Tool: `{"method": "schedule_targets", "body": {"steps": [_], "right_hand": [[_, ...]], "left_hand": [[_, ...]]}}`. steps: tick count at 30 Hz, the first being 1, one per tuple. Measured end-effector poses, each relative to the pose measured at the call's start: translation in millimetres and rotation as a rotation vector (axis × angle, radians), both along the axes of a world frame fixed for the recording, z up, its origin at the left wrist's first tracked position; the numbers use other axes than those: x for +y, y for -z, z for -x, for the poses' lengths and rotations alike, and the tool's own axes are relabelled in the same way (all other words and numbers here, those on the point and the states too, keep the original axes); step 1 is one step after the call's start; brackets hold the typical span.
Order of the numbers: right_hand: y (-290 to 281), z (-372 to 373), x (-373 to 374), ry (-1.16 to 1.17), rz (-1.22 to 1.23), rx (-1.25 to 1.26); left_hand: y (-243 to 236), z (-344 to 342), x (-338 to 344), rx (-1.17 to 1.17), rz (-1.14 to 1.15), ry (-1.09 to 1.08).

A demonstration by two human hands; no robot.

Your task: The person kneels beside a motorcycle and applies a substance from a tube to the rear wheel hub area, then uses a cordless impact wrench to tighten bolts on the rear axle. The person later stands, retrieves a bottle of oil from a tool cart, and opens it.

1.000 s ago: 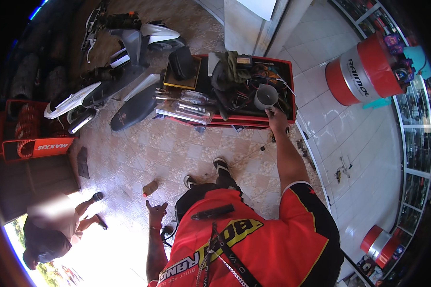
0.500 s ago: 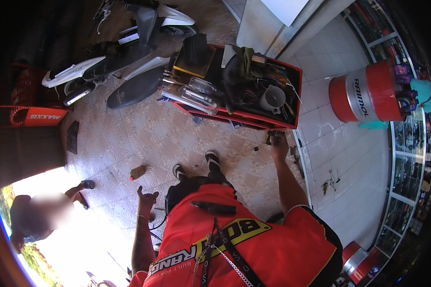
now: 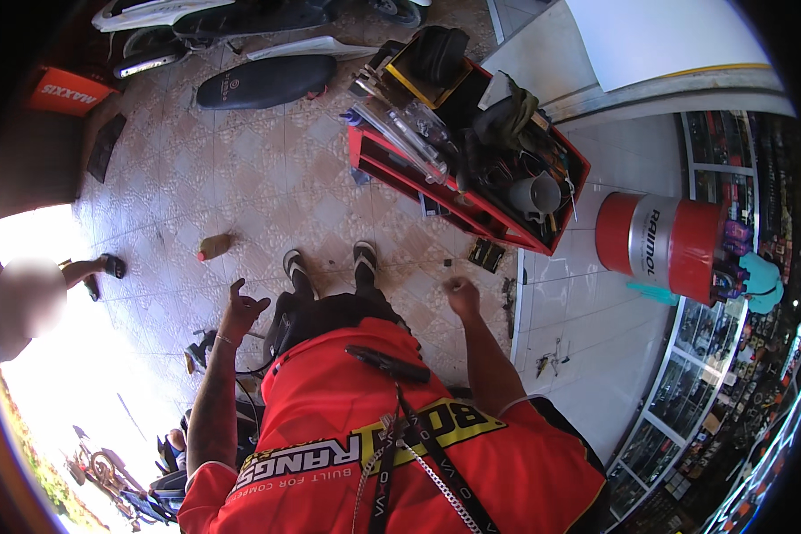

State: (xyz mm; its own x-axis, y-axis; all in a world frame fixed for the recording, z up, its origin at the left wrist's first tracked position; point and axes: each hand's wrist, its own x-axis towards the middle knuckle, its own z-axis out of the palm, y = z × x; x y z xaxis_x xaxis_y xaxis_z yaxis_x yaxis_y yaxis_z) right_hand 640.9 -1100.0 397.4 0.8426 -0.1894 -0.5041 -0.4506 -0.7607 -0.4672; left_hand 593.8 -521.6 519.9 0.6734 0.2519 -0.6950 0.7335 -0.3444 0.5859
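My left hand [image 3: 243, 313] is held out over the floor, its fingers apart and nothing in it. My right hand [image 3: 461, 296] is curled closed in front of me, and whatever it may hold is too small to make out. Just beyond it, an open black case with yellowish parts [image 3: 487, 255] lies on the floor beside the red tool cart [image 3: 400, 182]. A small dark block [image 3: 447, 262] rests on the tiles close to that case. On top of the cart are tools, a grey jug [image 3: 534, 196] and a dark cloth [image 3: 513, 116].
A motorcycle seat [image 3: 267, 82] lies on the floor near a white motorcycle [image 3: 182, 18]. A yellowish bottle [image 3: 214, 246] is on the tiles left of my feet. A red and silver drum [image 3: 659, 245] stands right, before glass shelves [image 3: 699, 343]. Another person [image 3: 28, 307] is at the left edge.
My right hand has drawn back from the black case beside the cart, leaving it on the floor. The view has shifted, with the cart now turned at an angle. My left hand stays open.
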Motion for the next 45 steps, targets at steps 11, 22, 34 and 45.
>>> {"method": "schedule_targets", "body": {"steps": [11, 22, 34, 45], "right_hand": [[-135.7, -227.7, -69.1, 0.151, 0.608, -0.26], [-110.3, -208.0, -106.6, -0.028, 0.732, -0.35], [-9.0, 18.3, 124.3, -0.509, 0.11, 0.471], [4.7, -65.7, 352.7, -0.029, -0.37, 0.527]], "left_hand": [[54.3, 33.6, 63.3, -0.007, -0.002, -0.002], [84.4, 73.2, 96.6, -0.08, -0.079, 0.187], [106.8, 47.9, 133.3, 0.186, 0.138, -0.328], [373.6, 39.1, 283.2, 0.061, -0.289, -0.358]]}}
